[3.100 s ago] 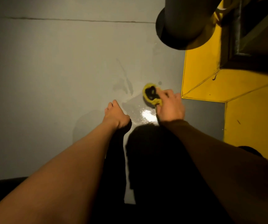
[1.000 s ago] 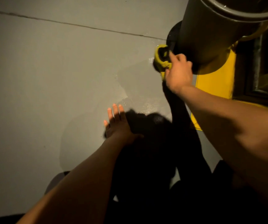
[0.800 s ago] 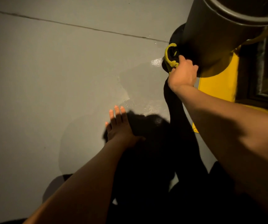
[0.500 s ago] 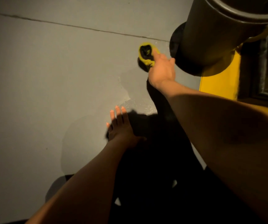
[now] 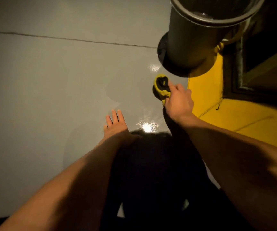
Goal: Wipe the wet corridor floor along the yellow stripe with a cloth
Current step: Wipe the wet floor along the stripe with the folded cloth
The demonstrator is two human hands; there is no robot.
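A grey corridor floor [image 5: 54, 84] fills the view under dim light, crossed by a thin dark seam toward the far side and bordered on the right by a yellow stripe [image 5: 206, 90].

The right hand [image 5: 178, 101] grips a bunched yellow and black cloth [image 5: 161, 86], fingers curled over its near edge and pressing it down onto the grey floor just left of the yellow stripe. The cloth lies on a damp, slightly darker patch, with a small glint of wetness just beyond it and a brighter glare spot on the wet floor [image 5: 147, 127] nearer the person, between the two wrists.

The left hand [image 5: 115, 125] rests flat on the floor, fingers straight and spread a little, holding nothing, well apart from the cloth.

Past the cloth stands a tall dark cylindrical bin [image 5: 194, 35], its round rim at the top of the view and its base partly on the yellow paint. Right of the stripe is a dark recessed frame [image 5: 254, 70]. The person's shadow darkens the floor between the forearms.
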